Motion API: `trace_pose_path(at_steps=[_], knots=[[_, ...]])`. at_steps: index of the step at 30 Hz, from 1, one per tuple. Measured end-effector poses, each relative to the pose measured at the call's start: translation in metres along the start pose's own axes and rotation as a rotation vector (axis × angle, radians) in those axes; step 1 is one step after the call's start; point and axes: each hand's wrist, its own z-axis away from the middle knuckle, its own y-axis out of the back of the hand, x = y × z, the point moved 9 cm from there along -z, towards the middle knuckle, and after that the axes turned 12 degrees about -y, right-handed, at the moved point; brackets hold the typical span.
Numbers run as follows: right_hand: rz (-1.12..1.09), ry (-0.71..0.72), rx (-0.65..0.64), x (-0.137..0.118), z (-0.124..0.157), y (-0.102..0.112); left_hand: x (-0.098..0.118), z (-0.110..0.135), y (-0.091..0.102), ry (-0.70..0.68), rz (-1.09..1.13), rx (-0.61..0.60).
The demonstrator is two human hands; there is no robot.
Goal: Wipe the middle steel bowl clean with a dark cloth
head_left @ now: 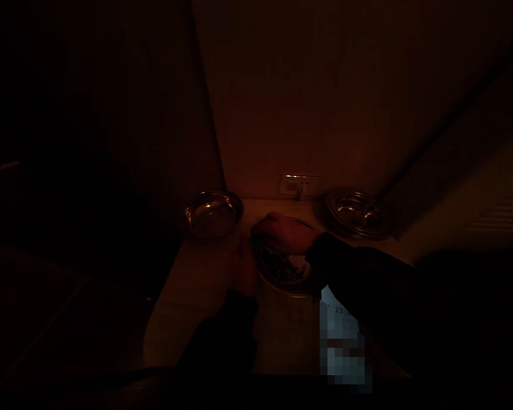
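The scene is very dark. At the middle of a small wooden table stands a round shiny metal bowl point(288, 270). My right hand point(286, 232) reaches over its far left part, fingers curled closed near the rim; what they hold, if anything, is lost in the dark. Just outside the bowl's left side is my left hand point(243, 267), its fingers drawn together close to the right fingertips. Whatever lies between them cannot be made out. Part of the bowl is hidden by my right hand and sleeve.
Another metal bowl point(211, 215) sits at the table's back left, and metal dishes point(357, 213) at the back right. A plug is in the wall socket point(299, 184) behind. A lit phone screen point(342, 336) glows below my right forearm on the tabletop point(188, 302).
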Motion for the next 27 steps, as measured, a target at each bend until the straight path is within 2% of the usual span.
trace_pose_path(at_steps=[4,6,12,14,16,20,27], knots=[[-0.001,-0.110,0.078,0.037,-0.002,0.008,0.001,0.002,-0.004,0.000,0.028,-0.020],[-0.018,-0.126,0.112,0.039,-0.003,0.008,-0.001,0.001,-0.004,0.010,0.021,-0.010],[-0.145,0.056,0.105,-0.012,0.008,-0.006,-0.011,-0.001,0.003,0.067,-0.004,0.029],[-0.184,0.115,0.091,-0.021,0.011,-0.008,-0.013,-0.001,0.005,0.086,0.000,0.045],[-0.214,0.122,0.096,-0.019,0.010,-0.008,-0.013,-0.001,0.005,0.089,-0.002,0.043],[-0.262,0.019,0.155,-0.005,0.003,-0.007,-0.009,0.000,0.005,0.085,0.015,0.054],[-0.343,0.024,0.105,-0.023,0.021,-0.012,-0.010,0.000,0.012,0.071,0.042,0.120]])
